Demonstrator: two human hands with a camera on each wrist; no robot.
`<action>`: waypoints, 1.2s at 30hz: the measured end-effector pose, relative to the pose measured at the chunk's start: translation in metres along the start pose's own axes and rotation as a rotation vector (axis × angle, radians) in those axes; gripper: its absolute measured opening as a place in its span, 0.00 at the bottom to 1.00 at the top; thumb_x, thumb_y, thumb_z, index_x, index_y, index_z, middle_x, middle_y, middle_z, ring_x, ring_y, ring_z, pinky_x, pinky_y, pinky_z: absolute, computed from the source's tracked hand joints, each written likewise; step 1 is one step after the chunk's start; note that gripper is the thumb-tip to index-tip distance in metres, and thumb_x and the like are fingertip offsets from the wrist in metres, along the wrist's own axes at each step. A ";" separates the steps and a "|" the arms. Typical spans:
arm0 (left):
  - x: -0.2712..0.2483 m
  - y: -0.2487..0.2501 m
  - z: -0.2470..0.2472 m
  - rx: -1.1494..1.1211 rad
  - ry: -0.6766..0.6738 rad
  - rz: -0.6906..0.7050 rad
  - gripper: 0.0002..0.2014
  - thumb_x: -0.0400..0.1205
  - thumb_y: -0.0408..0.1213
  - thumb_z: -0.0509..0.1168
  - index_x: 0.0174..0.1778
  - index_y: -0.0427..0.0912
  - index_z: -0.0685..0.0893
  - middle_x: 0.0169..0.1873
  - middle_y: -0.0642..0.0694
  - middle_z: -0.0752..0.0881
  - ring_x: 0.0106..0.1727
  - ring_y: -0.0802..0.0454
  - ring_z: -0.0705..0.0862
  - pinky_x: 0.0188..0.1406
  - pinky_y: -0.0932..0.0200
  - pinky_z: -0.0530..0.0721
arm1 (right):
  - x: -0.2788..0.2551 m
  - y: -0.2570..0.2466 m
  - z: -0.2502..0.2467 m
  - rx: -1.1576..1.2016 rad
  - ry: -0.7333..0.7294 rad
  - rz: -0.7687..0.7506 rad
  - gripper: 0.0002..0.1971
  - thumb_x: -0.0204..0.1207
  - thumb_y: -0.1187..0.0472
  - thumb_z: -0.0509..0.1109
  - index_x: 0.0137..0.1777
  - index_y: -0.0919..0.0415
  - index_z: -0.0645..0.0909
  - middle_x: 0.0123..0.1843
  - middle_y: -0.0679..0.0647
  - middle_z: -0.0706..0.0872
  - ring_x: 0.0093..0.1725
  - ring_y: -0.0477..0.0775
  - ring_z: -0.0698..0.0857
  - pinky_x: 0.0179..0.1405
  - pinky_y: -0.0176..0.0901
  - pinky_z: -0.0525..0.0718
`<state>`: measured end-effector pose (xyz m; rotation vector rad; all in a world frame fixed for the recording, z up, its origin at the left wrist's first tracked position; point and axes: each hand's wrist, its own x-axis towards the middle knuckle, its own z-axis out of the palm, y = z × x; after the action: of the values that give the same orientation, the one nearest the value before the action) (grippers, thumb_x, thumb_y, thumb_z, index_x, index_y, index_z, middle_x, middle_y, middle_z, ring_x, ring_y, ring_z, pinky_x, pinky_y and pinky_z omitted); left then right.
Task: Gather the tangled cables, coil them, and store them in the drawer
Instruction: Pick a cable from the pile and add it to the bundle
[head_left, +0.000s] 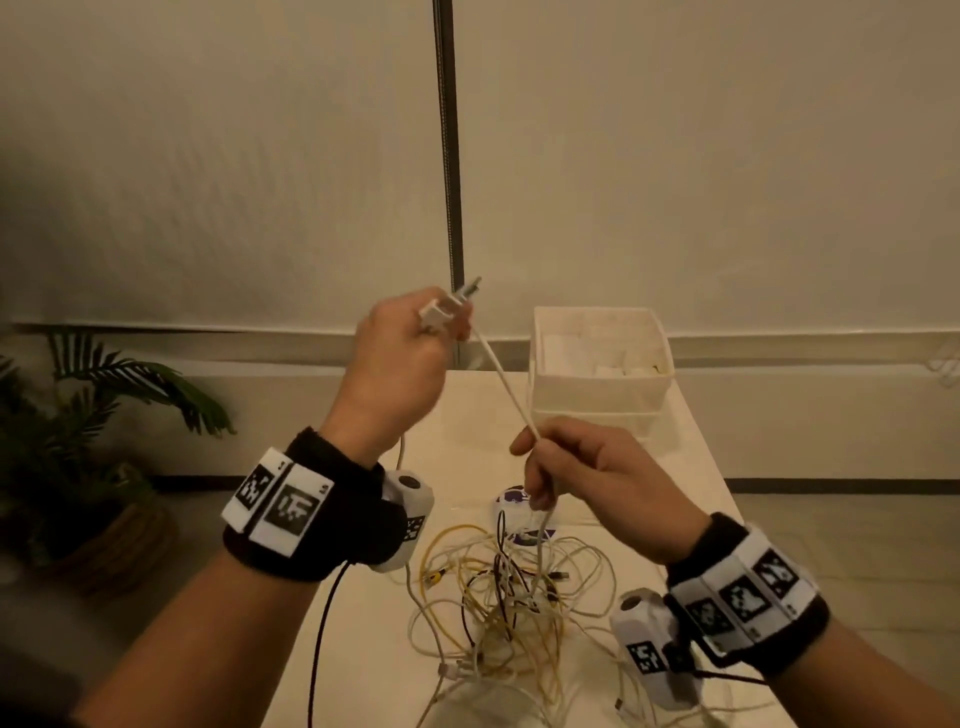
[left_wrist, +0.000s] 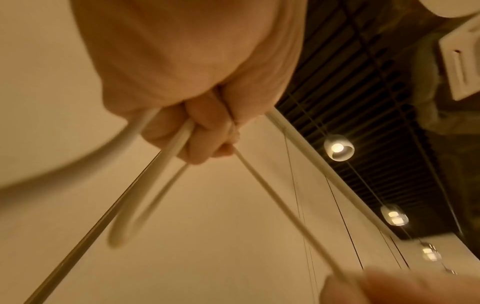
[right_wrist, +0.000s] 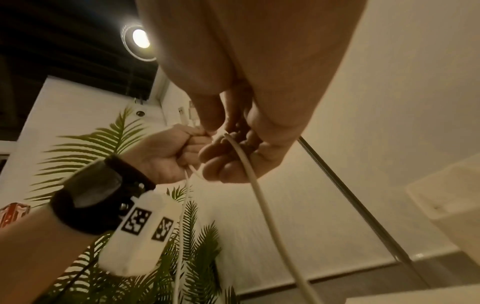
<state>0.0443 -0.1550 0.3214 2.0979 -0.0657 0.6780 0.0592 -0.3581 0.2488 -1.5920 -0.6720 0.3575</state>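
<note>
My left hand (head_left: 410, 338) is raised above the table and grips a white cable (head_left: 506, 382) near its plug ends (head_left: 452, 301); the left wrist view shows its curled fingers (left_wrist: 205, 131) round a loop of that cable (left_wrist: 145, 195). The cable runs taut down to my right hand (head_left: 561, 467), whose fingers curl round it (right_wrist: 249, 164). Below the right hand the cable drops into a tangled pile of white, yellow and dark cables (head_left: 514, 597) on the table. A white plastic drawer unit (head_left: 597, 364) stands at the table's far end.
The pale table (head_left: 691, 499) is narrow, with its edges close on both sides. A potted palm (head_left: 93, 415) stands on the floor to the left. A dark vertical pole (head_left: 449, 156) runs up the wall behind. Round purple-and-white items (head_left: 514, 493) lie near the pile.
</note>
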 end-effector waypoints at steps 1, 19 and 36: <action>0.002 -0.002 -0.001 -0.078 0.076 -0.060 0.18 0.87 0.38 0.62 0.29 0.54 0.83 0.25 0.61 0.83 0.27 0.63 0.76 0.28 0.56 0.70 | 0.001 0.005 0.005 -0.016 -0.001 0.012 0.11 0.85 0.61 0.58 0.53 0.64 0.82 0.36 0.57 0.86 0.36 0.58 0.85 0.42 0.53 0.83; -0.018 0.000 0.021 0.051 -0.169 0.176 0.13 0.83 0.26 0.62 0.34 0.43 0.79 0.26 0.55 0.79 0.30 0.56 0.74 0.30 0.55 0.71 | 0.020 -0.046 0.000 -0.104 0.087 -0.100 0.19 0.83 0.53 0.59 0.44 0.66 0.86 0.30 0.57 0.82 0.29 0.56 0.78 0.30 0.44 0.78; -0.002 0.012 -0.007 -0.012 0.304 0.293 0.22 0.89 0.26 0.54 0.79 0.43 0.72 0.41 0.48 0.79 0.34 0.63 0.75 0.38 0.77 0.76 | 0.033 0.017 -0.005 -0.153 0.320 0.013 0.14 0.86 0.63 0.56 0.42 0.58 0.80 0.27 0.50 0.77 0.27 0.48 0.72 0.30 0.41 0.71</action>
<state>0.0363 -0.1572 0.3326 1.9689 -0.2092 1.1621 0.0919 -0.3422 0.2385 -1.7510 -0.4502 0.0577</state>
